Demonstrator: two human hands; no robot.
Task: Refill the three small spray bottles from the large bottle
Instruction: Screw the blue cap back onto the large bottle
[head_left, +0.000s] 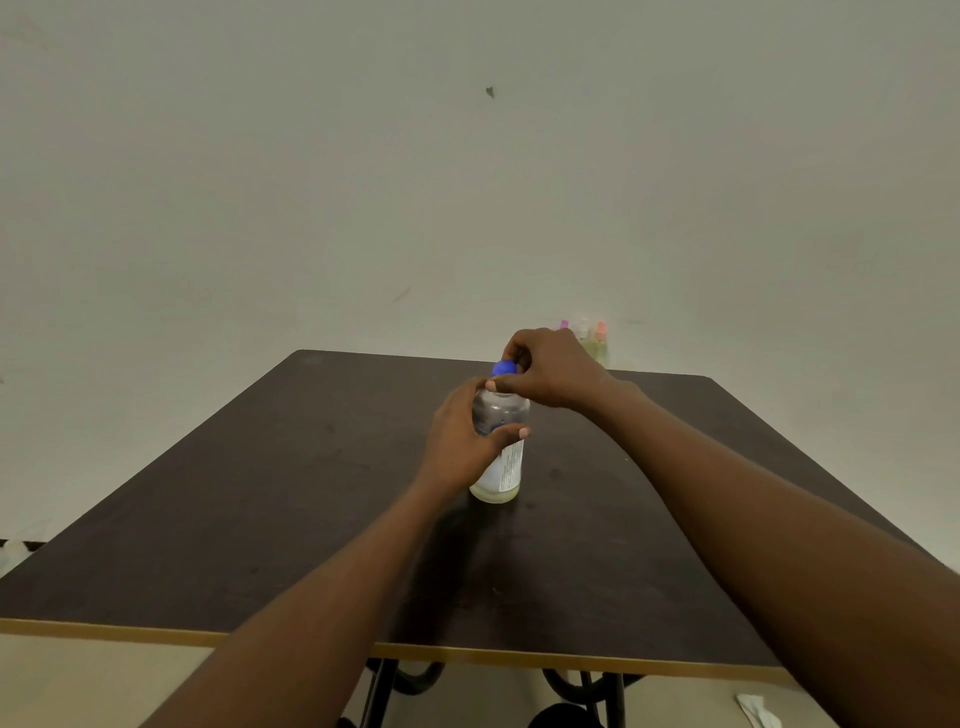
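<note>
— Near the middle of the table (260, 519), toward its far edge, what are the hands doing?

— Left hand (460, 441) is wrapping around the upper body of the large bottle (501, 467), fingers curled behind it and thumb pressing across the front. Right hand (550, 369) is coming over the top, thumb and fingertips pinching the blue cap (504, 368).

— Is the bottle standing?

— Its base is sitting on the tabletop, leaning slightly. It is clear, with a white label down one side and a pale liquid showing low inside.

— And the small ones?

— Small spray bottles (589, 340) are standing at the far edge toward the right corner, partly hidden behind the right hand. I am counting three tops: a pink one (564, 325), a pale one (584, 327) and an orange one (601, 328). They are blurred, so their fill is hard to judge.

— One large bottle, then?

— One, with one cap.

— What about the surroundings?

— Dark brown tabletop with a light wooden edge band, black curved metal legs (597, 691) showing under the near edge. A plain pale wall (363, 182) is rising behind, carrying a small dark mark (490, 92). Something white and crumpled (758, 712) is lying on the floor at lower right.
</note>
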